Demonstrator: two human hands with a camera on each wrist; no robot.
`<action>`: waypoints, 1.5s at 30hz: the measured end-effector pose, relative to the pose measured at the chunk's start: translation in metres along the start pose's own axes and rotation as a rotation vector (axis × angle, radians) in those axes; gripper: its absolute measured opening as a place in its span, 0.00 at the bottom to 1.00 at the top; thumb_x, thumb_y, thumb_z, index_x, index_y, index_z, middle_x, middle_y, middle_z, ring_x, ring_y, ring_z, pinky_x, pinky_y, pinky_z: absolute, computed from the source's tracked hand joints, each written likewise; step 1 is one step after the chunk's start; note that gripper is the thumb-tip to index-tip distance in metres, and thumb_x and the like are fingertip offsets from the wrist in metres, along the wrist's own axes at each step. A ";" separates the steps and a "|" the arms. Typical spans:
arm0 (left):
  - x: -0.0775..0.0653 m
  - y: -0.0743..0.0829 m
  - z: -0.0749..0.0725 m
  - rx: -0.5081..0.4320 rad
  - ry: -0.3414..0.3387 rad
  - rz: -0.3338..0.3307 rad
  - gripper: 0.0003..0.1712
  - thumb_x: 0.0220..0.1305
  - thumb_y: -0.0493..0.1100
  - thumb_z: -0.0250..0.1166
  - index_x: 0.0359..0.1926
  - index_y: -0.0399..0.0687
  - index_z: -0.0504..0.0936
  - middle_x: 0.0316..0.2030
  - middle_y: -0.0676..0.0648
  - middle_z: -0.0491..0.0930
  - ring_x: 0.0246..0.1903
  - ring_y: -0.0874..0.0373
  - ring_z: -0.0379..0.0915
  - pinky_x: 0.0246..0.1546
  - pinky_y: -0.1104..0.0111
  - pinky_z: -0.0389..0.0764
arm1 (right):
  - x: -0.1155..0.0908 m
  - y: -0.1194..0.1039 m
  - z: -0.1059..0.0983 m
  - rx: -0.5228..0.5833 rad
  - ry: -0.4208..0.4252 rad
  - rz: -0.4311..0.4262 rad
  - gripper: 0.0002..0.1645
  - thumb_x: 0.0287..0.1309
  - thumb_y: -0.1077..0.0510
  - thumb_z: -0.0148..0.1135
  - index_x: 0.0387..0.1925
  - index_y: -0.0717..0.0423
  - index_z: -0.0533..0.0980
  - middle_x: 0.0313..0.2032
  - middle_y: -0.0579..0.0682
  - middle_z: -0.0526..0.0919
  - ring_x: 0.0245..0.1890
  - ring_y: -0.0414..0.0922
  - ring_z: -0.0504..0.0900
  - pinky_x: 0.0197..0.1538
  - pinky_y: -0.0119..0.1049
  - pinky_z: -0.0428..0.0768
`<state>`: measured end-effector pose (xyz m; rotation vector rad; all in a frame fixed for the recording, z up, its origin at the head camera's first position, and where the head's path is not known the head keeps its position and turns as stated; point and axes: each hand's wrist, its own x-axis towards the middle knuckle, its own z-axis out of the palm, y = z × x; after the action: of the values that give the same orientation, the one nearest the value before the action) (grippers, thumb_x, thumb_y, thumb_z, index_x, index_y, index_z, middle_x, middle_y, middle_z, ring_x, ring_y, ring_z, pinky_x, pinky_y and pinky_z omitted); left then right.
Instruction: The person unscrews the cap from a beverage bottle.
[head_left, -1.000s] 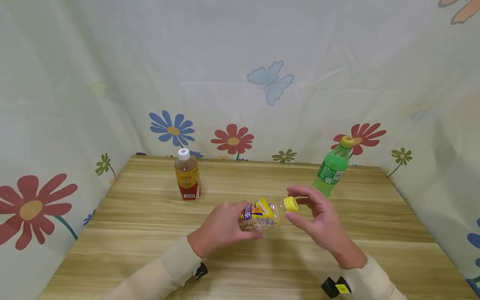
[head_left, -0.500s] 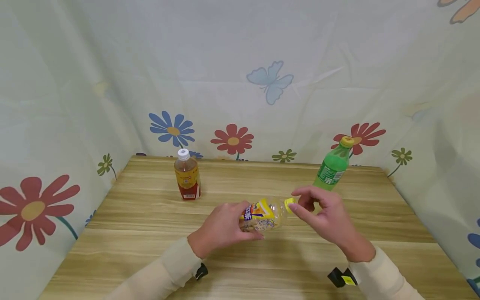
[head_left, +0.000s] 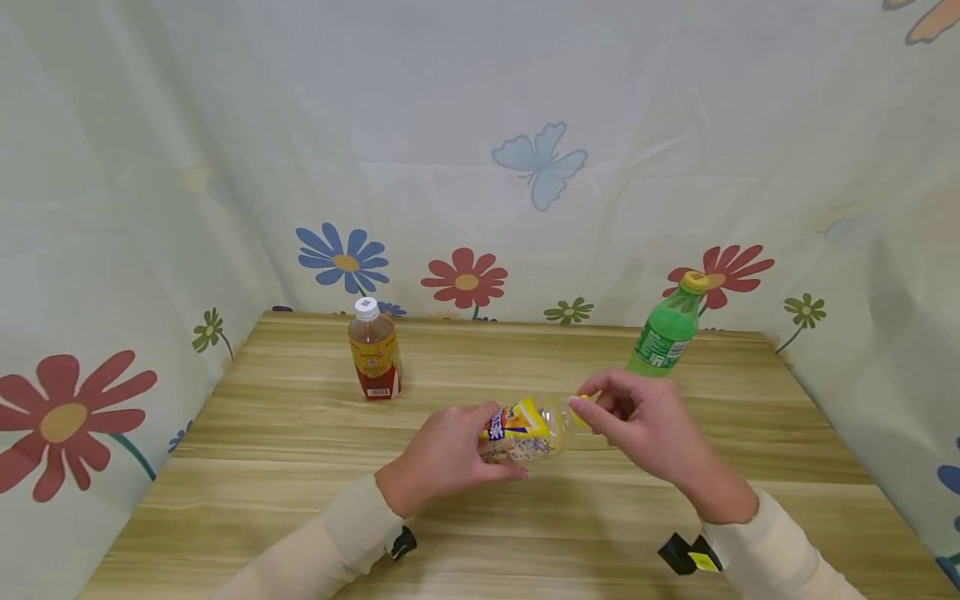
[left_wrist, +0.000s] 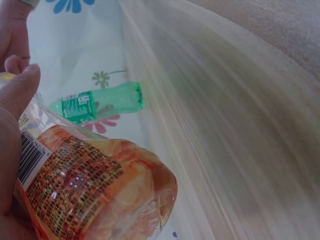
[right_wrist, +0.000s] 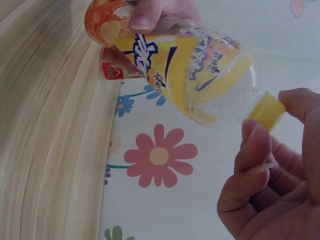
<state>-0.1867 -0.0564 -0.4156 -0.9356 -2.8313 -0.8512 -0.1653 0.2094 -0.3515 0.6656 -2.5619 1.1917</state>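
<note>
A mostly transparent bottle (head_left: 522,429) with a yellow and orange label is held tilted over the wood-grain tabletop (head_left: 465,367), between the two hands, its neck pointing to the right. The left hand (head_left: 450,454) is wrapped round its lower body, while the right hand (right_wrist: 272,177) pinches the yellow cap (right_wrist: 268,111) between thumb and fingers, hiding most of it from the head view. Just beyond the right hand, a green bottle (head_left: 666,329) with its own yellow lid stands upright near the back; that hand covers its foot in the head view, and in the left wrist view the held bottle blocks its upper end. To the left, well apart from the green one, an upright bottle of brown drink (head_left: 375,358) with a white lid stands beyond the left hand; in the right wrist view only its red lower part shows, behind the held bottle. A pale curtain (head_left: 405,100) printed with flowers and butterflies closes off the back and both sides of the tabletop
</note>
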 end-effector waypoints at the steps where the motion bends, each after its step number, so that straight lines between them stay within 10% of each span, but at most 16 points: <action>1: 0.000 0.000 0.000 0.001 -0.001 0.000 0.35 0.50 0.71 0.75 0.48 0.55 0.79 0.37 0.58 0.85 0.31 0.70 0.77 0.33 0.76 0.79 | 0.000 -0.001 -0.001 0.013 -0.013 0.027 0.03 0.64 0.55 0.70 0.35 0.48 0.82 0.18 0.42 0.79 0.15 0.37 0.73 0.19 0.32 0.74; 12: 0.001 0.004 -0.002 -0.003 -0.018 -0.014 0.35 0.50 0.71 0.75 0.49 0.55 0.78 0.38 0.57 0.86 0.32 0.70 0.77 0.34 0.76 0.79 | 0.005 -0.010 -0.007 0.085 -0.082 0.219 0.12 0.65 0.47 0.69 0.33 0.51 0.81 0.20 0.48 0.80 0.16 0.43 0.77 0.21 0.37 0.78; 45: -0.001 0.002 -0.002 0.008 -0.019 -0.017 0.34 0.53 0.71 0.74 0.49 0.54 0.79 0.36 0.57 0.85 0.29 0.72 0.75 0.30 0.77 0.77 | 0.009 -0.013 -0.006 0.130 -0.138 0.135 0.09 0.68 0.55 0.66 0.34 0.57 0.79 0.22 0.48 0.78 0.19 0.38 0.71 0.22 0.32 0.72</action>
<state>-0.1851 -0.0566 -0.4126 -0.9251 -2.8602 -0.8361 -0.1664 0.2038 -0.3352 0.6312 -2.6982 1.4122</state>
